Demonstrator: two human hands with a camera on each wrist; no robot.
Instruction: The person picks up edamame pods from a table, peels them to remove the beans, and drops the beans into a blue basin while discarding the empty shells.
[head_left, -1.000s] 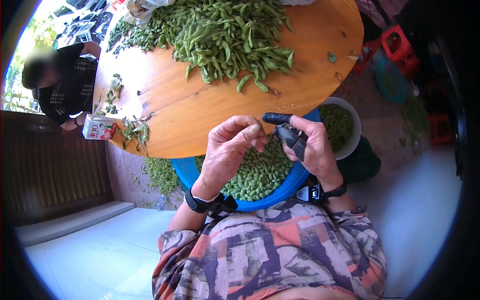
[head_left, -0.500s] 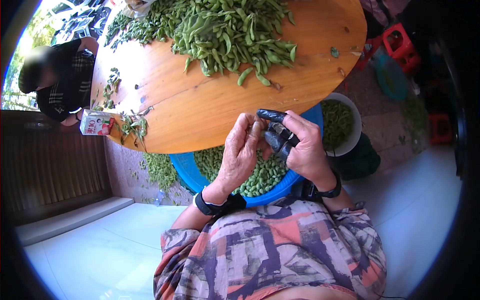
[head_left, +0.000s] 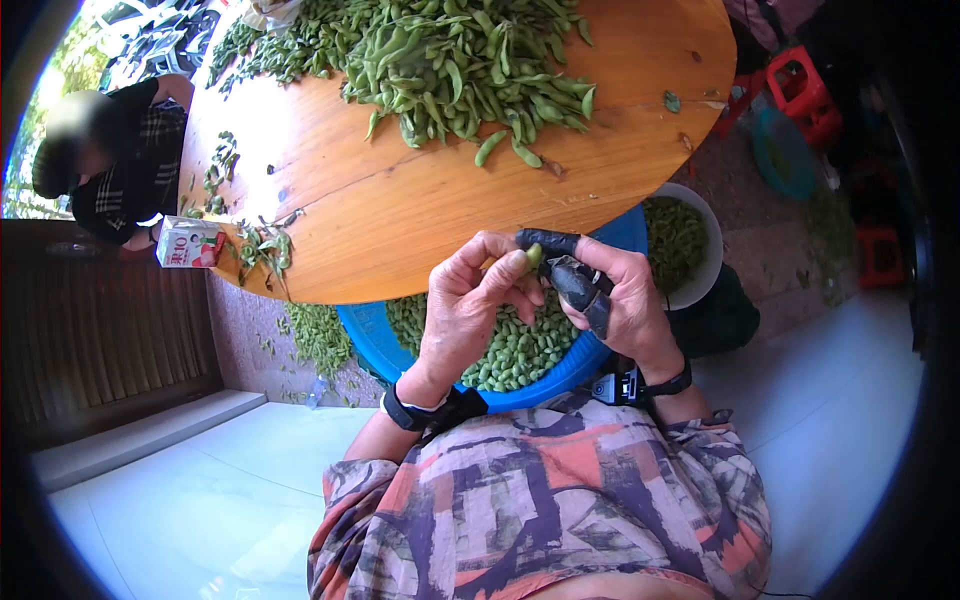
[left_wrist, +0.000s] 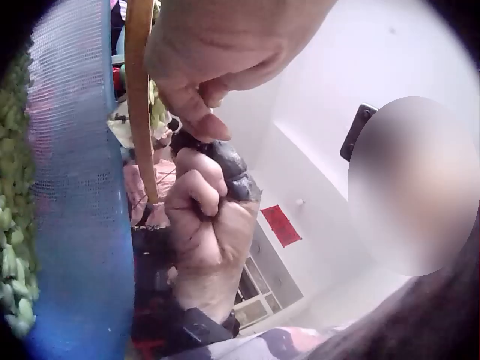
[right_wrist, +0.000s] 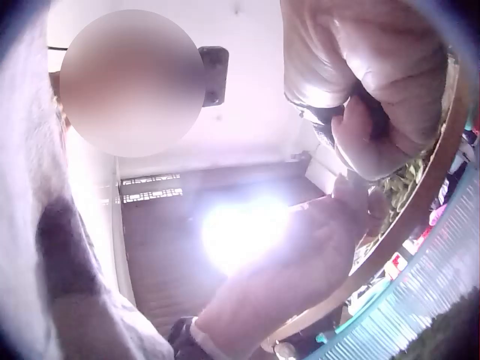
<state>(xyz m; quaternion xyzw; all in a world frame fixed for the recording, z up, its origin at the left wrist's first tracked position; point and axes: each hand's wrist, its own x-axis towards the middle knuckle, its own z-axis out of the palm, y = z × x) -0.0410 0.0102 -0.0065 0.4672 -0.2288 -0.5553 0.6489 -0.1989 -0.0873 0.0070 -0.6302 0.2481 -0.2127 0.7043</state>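
Observation:
Over a blue basket [head_left: 360, 340] of shelled green soybeans [head_left: 520, 350], the two hands meet fingertip to fingertip. My left hand [head_left: 465, 305] pinches a small green edamame pod [head_left: 534, 255] between thumb and forefinger. Black wrapping covers the thumb and forefinger of my right hand [head_left: 635, 300]; their tips close on the pod's other side, the remaining fingers curled in. In the left wrist view the wrapped thumb [left_wrist: 225, 161] sits right under the left fingertips. The pod is hidden in both wrist views.
A big heap of edamame pods [head_left: 460, 75] covers the far part of the wooden table [head_left: 400, 230]. Empty husks [head_left: 265, 255] and a drink carton [head_left: 190, 243] lie at its left edge, beside a seated person [head_left: 130, 160]. At right stands a white basin [head_left: 712, 240] of green pods.
The hands came together, then eased slightly apart, and a green pod now shows between the fingertips. The view shifted a little over the table.

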